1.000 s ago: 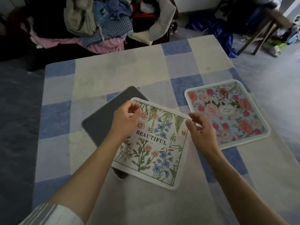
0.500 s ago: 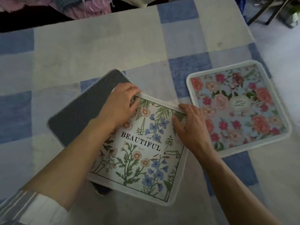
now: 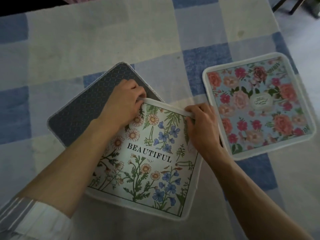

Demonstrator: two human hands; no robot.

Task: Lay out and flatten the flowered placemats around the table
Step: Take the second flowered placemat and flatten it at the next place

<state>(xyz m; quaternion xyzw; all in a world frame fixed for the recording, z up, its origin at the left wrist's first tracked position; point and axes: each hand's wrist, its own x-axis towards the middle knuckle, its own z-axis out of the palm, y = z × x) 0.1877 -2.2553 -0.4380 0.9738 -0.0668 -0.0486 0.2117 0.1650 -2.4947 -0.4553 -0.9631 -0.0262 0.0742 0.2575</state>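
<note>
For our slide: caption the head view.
Left hand and right hand pinch the far edge of the BEAUTIFUL placemat atop a grey mat.

Left hand (image 3: pixel 123 103) and right hand (image 3: pixel 202 126) pinching far edge of white wildflower "BEAUTIFUL" placemat (image 3: pixel 149 163), atop face-down grey mat (image 3: pixel 83 110), pink rose-print placemat (image 3: pixel 258 104) beside, blue-and-cream checked tablecloth (image 3: pixel 103 40)

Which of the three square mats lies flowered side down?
The grey diamond-textured mat at left; the white BEAUTIFUL mat and the pink rose mat show their flowers.

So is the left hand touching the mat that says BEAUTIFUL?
Touching. The head view shows the left hand pinching the top corner of the BEAUTIFUL mat, with its fingers curled round the white edge.
</note>
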